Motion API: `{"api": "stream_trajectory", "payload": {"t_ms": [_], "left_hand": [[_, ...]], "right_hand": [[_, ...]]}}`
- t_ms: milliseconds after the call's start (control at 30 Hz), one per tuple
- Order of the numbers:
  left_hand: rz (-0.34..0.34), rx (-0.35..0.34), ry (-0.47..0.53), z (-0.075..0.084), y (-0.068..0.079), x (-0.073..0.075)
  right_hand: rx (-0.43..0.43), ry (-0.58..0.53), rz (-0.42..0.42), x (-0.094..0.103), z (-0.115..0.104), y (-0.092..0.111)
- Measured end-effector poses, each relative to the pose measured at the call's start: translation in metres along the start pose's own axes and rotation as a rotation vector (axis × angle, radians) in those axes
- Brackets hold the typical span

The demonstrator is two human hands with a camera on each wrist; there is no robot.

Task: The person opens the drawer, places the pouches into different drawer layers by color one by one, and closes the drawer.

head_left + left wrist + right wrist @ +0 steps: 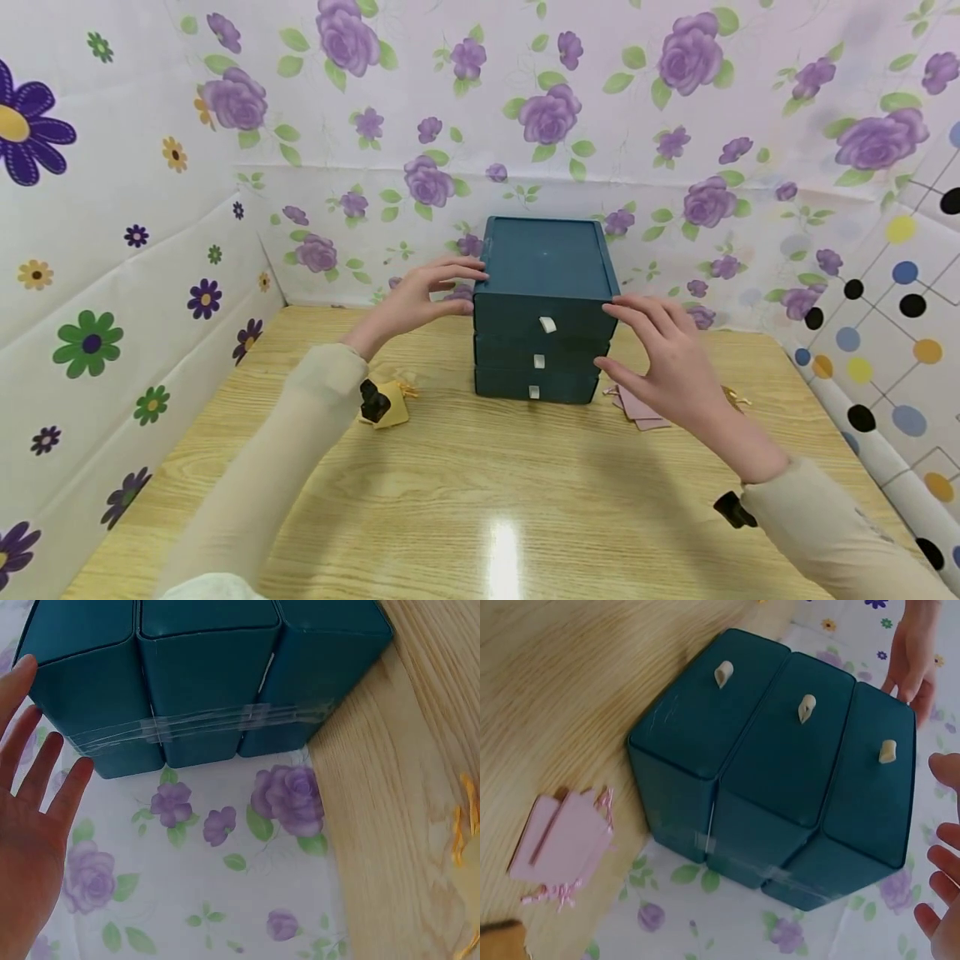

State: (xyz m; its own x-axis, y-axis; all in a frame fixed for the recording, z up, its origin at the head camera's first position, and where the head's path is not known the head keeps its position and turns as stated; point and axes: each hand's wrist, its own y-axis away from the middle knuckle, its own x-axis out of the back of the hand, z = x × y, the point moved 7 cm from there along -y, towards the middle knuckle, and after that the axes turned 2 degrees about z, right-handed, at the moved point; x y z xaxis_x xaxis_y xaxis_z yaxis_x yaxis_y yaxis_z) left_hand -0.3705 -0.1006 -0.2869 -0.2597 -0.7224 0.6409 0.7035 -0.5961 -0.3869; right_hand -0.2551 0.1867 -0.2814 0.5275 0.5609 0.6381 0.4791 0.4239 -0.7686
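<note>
Teal drawer box (547,258): stands upright on the wood-grain table (465,492), directly between both hands in the head view. Shows top and front here, with three stacked drawers, all closed, and a white pull tab (548,324) on each. Below the left wrist, a yellow fringed piece (395,408), partly behind a black wrist device (372,402); below the right palm, pink pieces (641,412), partly covered. Left hand (412,298) above table level, fingers extended to the upper side edge, thumb apart and lower. Right hand (671,358) on the opposite side, fingertips at the upper front corner, thumb apart near the middle drawer.

In the left wrist view, clear tape (199,724) across the side wall nearest the left hand, hidden from the head camera. Beyond the fingertips, floral cloth (172,862). Left palm visible, fingers straight and fanned, nothing between; cannot tell whether any fingertip touches the wall.

In the right wrist view, pull tabs as folded loops, and tassels on the pink pieces, well apart from the right fingers. Left hand visible across the box. Right fingers spread, slightly bent, holding nothing, beside the top drawer; cannot tell contact.
</note>
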Motion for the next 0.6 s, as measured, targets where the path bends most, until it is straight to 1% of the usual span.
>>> {"api": "stream_trajectory", "payload": {"t_ms": [100,233,433,500,600], "left_hand": [[0.006,0.012,0.063,-0.004,-0.001,-0.002],[0.000,0.025,0.112,-0.008,-0.003,-0.004],[-0.021,0.042,0.202,-0.010,-0.003,-0.005],[-0.024,0.043,0.225,-0.009,-0.003,-0.005],[-0.027,0.035,0.230,-0.008,-0.004,-0.004]], "right_hand": [[-0.015,-0.009,0.015,-0.005,-0.003,-0.001],[-0.043,-0.020,0.030,-0.013,-0.003,-0.002],[-0.112,-0.059,0.026,-0.024,-0.003,-0.004],[-0.131,-0.083,0.032,-0.028,-0.004,-0.004],[-0.163,-0.120,0.046,-0.033,-0.004,-0.003]]}}
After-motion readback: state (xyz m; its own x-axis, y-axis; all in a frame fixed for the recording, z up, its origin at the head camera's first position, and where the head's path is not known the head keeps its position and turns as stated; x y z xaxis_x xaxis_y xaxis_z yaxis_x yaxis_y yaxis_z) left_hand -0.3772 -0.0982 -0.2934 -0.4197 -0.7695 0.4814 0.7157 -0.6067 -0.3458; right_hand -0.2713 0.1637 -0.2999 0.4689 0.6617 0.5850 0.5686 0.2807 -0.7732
